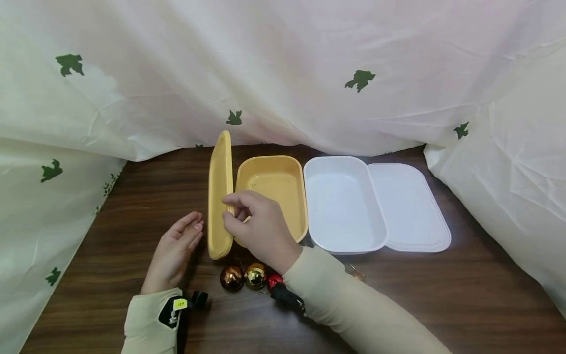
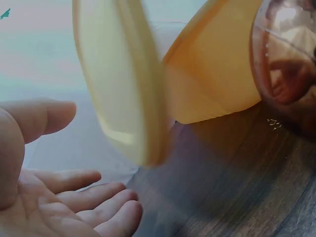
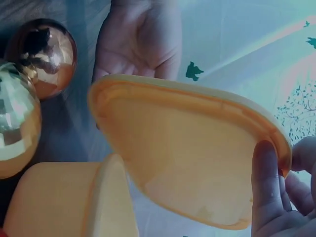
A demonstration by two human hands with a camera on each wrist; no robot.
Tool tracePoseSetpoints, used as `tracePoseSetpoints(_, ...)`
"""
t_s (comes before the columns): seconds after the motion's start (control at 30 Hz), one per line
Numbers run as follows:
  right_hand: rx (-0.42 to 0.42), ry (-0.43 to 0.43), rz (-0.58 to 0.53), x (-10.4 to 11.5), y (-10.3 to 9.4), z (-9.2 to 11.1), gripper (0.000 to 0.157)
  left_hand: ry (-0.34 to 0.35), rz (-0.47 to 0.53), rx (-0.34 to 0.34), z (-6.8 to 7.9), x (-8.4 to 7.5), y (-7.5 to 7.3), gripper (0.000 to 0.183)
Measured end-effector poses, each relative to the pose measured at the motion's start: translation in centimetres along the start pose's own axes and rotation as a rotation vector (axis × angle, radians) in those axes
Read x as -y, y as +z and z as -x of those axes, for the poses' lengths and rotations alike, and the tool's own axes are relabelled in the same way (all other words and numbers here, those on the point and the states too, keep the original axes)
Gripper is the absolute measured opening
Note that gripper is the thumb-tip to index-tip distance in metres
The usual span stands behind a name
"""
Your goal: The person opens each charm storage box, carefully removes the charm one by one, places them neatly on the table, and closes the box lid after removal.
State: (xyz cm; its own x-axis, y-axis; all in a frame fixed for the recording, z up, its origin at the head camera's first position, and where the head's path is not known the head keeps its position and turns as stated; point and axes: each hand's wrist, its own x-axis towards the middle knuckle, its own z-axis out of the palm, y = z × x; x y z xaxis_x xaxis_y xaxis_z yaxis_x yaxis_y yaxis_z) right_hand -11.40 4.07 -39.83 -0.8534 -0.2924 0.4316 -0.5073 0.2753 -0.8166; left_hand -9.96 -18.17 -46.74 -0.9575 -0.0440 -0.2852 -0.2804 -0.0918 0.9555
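Note:
A yellow lid stands tilted up on its long side, left of the yellow box. My right hand pinches the lid's edge between thumb and fingers, as the right wrist view shows with the thumb on the inner face. Left of the lid, my left hand is held palm toward it with fingers loosely extended, apart from it in the left wrist view. In front of the box lie a copper ball ornament, a gold ball ornament and a red ornament, partly hidden by my right wrist.
Right of the yellow box stands a white box, with a white lid lying flat beside it. A small ornament shows partly behind my right sleeve. White cloth with green bird shapes hangs around the dark wooden table.

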Motion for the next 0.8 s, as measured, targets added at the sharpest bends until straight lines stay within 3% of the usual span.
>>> tracePoseSetpoints(0.2, -0.085, -0.003, -0.08, -0.7, -0.6, 0.7, 0.025, 0.012, -0.063, 0.059, 0.0, 0.3, 0.3, 0.063)
tracePoseSetpoints(0.33, -0.105, 0.015, -0.118, -1.2, -0.9, 1.0, 0.031, 0.052, -0.041, 0.082, 0.3, 0.4, 0.5, 0.062)
tracePoseSetpoints(0.6, -0.135, 0.044, -0.173, -1.6, -2.0, 1.7, 0.051, 0.129, 0.024, 0.049, 0.3, 0.7, 1.1, 0.058)
tracePoseSetpoints(0.8, -0.17, -0.024, -0.116, -2.1, -3.4, 2.2, 0.048, 0.201, 0.054, 0.028, 0.6, 0.5, 1.7, 0.054)
